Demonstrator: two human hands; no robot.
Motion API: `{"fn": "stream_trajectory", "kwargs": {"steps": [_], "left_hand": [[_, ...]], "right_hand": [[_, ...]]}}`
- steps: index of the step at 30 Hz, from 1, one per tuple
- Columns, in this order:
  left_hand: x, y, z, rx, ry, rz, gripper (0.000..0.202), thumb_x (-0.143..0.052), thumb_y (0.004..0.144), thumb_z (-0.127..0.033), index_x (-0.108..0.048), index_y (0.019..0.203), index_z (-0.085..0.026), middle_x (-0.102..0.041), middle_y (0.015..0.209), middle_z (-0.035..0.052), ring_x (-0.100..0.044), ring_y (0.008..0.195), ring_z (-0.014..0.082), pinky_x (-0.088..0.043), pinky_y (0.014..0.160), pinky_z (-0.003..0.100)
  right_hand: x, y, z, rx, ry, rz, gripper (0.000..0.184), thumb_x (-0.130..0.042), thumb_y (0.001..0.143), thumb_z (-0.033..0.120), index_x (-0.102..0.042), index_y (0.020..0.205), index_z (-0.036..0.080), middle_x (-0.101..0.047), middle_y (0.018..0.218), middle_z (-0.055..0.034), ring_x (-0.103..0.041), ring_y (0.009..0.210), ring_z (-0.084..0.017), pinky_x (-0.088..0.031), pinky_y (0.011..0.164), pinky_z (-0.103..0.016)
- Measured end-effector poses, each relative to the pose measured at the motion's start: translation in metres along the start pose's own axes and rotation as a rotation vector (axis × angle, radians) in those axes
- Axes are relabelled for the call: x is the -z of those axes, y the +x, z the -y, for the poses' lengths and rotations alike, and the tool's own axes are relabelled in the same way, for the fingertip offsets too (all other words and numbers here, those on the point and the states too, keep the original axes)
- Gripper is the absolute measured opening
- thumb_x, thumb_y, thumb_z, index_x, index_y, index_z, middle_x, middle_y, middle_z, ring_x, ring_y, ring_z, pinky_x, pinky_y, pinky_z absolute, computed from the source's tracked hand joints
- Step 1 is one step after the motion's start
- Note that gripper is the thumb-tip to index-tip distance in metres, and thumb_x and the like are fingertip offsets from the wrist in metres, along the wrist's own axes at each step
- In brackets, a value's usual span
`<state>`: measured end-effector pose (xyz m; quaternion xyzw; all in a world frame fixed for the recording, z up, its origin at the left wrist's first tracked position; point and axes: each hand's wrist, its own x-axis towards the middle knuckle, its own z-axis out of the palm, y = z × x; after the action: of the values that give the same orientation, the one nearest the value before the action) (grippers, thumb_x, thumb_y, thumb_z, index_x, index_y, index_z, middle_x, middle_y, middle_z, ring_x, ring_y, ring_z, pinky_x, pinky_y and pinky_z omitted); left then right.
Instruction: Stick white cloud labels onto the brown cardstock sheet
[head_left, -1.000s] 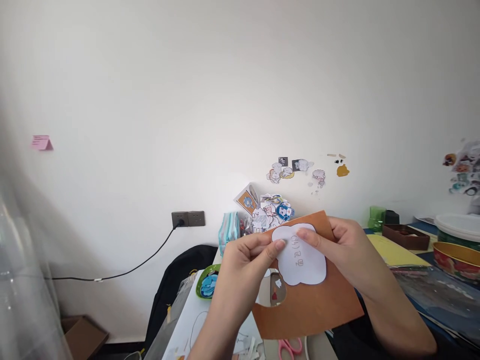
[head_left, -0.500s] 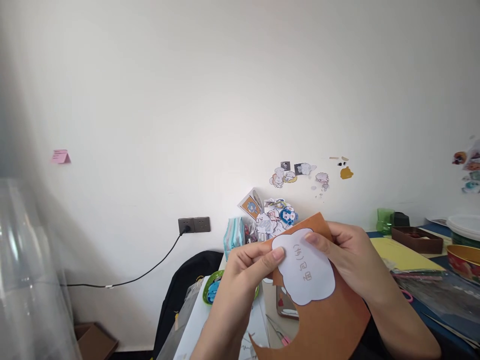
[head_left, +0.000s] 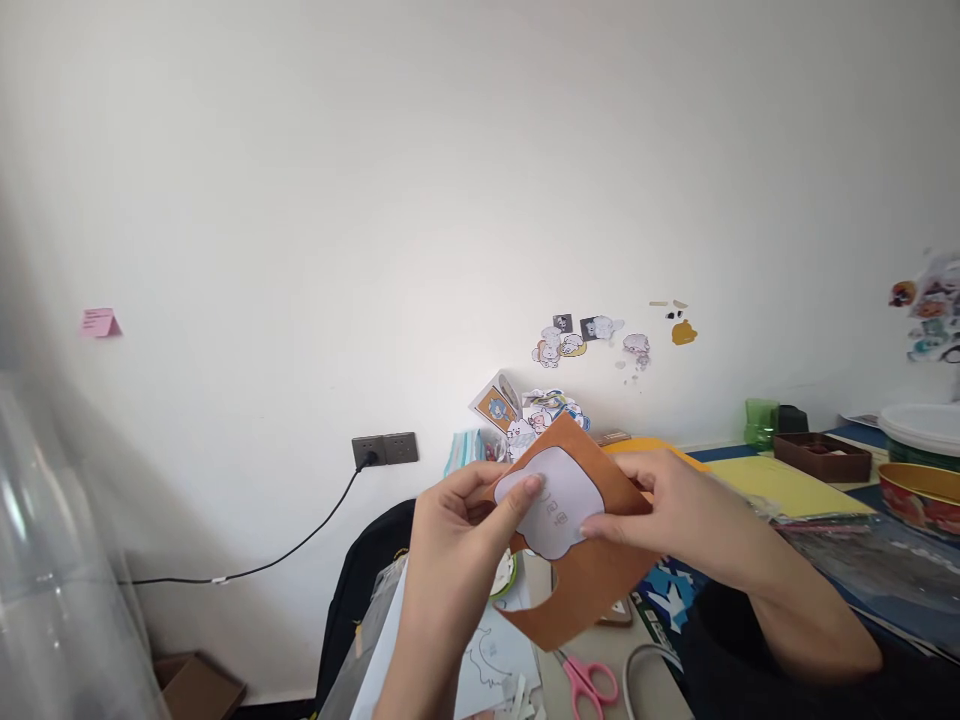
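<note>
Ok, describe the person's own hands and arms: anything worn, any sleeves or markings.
Both the left hand and the right hand are bare: no gloves, rings, watch or bracelets show. The forearms are uncovered down to the picture's lower edge, with no sleeve in view. Fingernails look short and unpainted. No markings are visible.

white cloud cutout (head_left: 559,500) | faint handwritten marks, perhaps "@" among them | otherwise unreadable

One head-worn view only — it looks forward more than down, so the pale wall (head_left: 375,180) fills most of the frame. The cluttered worktable (head_left: 885,600) sits low, near; the hands are close, perhaps slightly blurred.
</note>
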<state>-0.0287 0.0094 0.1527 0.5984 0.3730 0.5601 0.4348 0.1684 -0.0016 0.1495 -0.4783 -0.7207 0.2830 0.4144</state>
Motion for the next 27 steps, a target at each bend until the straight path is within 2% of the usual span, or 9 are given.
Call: {"fn": "stream_trajectory", "kwargs": {"steps": [5,9,14,17,20,23,27], "left_hand": [[-0.002,0.000,0.000,0.008,0.101,0.134,0.021,-0.079,0.064,-0.033,-0.067,0.071,-0.016,-0.066,0.066,0.0025,-0.057,0.055,0.0134,-0.044,0.047,0.021],[-0.001,0.001,0.002,0.025,0.251,0.174,0.020,-0.078,0.063,-0.030,-0.069,0.074,-0.016,-0.065,0.066,0.0022,-0.056,0.058,0.0144,-0.044,0.048,0.021],[0.008,0.005,0.003,0.058,0.210,0.301,0.029,-0.071,0.073,-0.043,-0.068,0.070,-0.015,-0.062,0.060,0.0029,-0.056,0.052,0.0137,-0.043,0.047,0.022],[0.012,0.006,0.001,0.043,0.191,0.357,0.036,-0.061,0.081,-0.048,-0.067,0.070,-0.014,-0.065,0.061,0.0055,-0.059,0.054,0.0154,-0.044,0.051,0.023],[0.010,0.004,0.001,0.044,0.214,0.395,0.041,-0.055,0.084,-0.051,-0.068,0.074,-0.014,-0.066,0.065,0.0066,-0.059,0.057,0.0159,-0.045,0.053,0.024],[0.005,0.001,0.005,0.047,0.302,0.373,0.039,-0.058,0.082,-0.051,-0.065,0.069,-0.015,-0.061,0.062,0.0031,-0.055,0.055,0.0137,-0.040,0.048,0.021],[0.000,0.000,0.009,-0.003,0.384,0.235,0.040,-0.062,0.078,-0.052,-0.059,0.061,-0.017,-0.052,0.052,-0.0013,-0.049,0.048,0.0117,-0.035,0.042,0.020]], "right_hand": [[-0.004,0.001,0.001,-0.056,-0.109,0.024,0.019,-0.070,0.070,0.036,-0.065,0.070,0.018,-0.055,0.064,0.0017,-0.047,0.060,-0.014,-0.029,0.052,-0.024],[-0.006,0.001,0.001,-0.034,-0.136,0.063,0.016,-0.068,0.072,0.033,-0.063,0.071,0.018,-0.048,0.063,0.0025,-0.041,0.059,-0.012,-0.025,0.051,-0.024],[-0.001,0.001,-0.001,0.033,-0.111,0.047,0.042,-0.058,0.082,0.048,-0.042,0.057,0.019,-0.026,0.058,0.0047,-0.026,0.054,-0.010,-0.017,0.049,-0.026],[0.001,-0.001,0.000,0.078,-0.101,0.060,0.041,-0.047,0.089,0.047,-0.046,0.060,0.019,-0.029,0.057,0.0041,-0.026,0.053,-0.010,-0.016,0.048,-0.027],[-0.002,0.000,0.001,0.098,-0.077,0.031,0.035,-0.054,0.086,0.044,-0.053,0.062,0.019,-0.035,0.057,0.0032,-0.029,0.053,-0.010,-0.017,0.048,-0.026],[-0.009,0.002,0.001,0.103,-0.101,0.014,0.035,-0.063,0.079,0.040,-0.045,0.057,0.019,-0.031,0.056,0.0044,-0.028,0.054,-0.010,-0.018,0.048,-0.026],[-0.014,0.004,0.001,0.116,-0.119,0.008,0.044,-0.053,0.085,0.042,-0.030,0.056,0.020,-0.023,0.058,0.0049,-0.023,0.054,-0.010,-0.017,0.049,-0.027]]}}
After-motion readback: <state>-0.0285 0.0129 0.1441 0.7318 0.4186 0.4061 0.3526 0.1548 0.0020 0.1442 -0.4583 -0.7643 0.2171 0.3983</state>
